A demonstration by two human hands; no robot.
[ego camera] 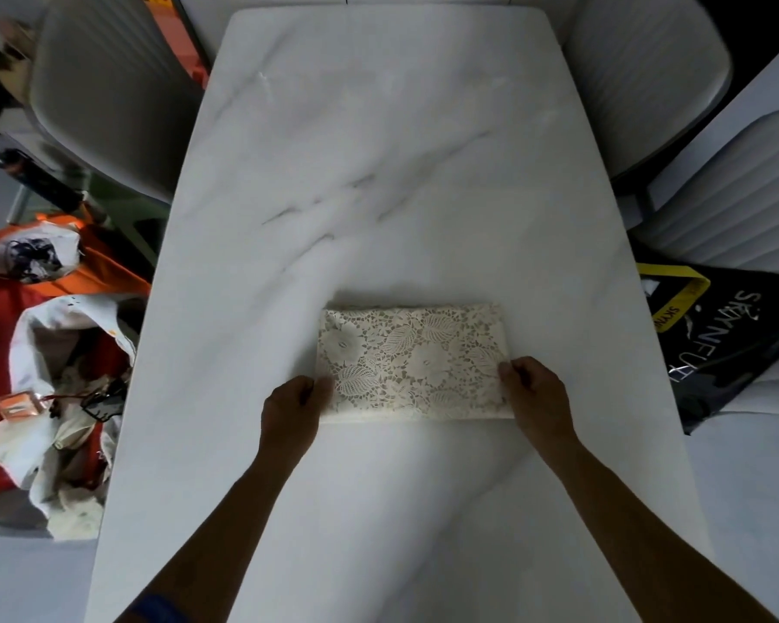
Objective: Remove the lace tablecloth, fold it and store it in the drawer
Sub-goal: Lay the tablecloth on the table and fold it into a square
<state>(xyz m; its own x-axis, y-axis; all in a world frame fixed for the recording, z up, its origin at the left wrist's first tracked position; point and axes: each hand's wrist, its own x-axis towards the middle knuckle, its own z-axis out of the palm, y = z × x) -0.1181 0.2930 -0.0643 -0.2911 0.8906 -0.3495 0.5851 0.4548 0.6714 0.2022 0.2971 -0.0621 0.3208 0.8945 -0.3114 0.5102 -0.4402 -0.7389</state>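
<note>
Head view: lace tablecloth (414, 361) folded into a compact rectangle, lying on worktop (378, 173) near its near edge, long axis parallel to that edge. Left hand (291, 409) pinches left short end; right hand (536, 397) pinches right short end. Both equally near. Likely next: lift for stowing; drawer not visible.

lace tablecloth (412, 361) | cream, floral openwork | folded into flat rectangle | lying on table's near half
</note>
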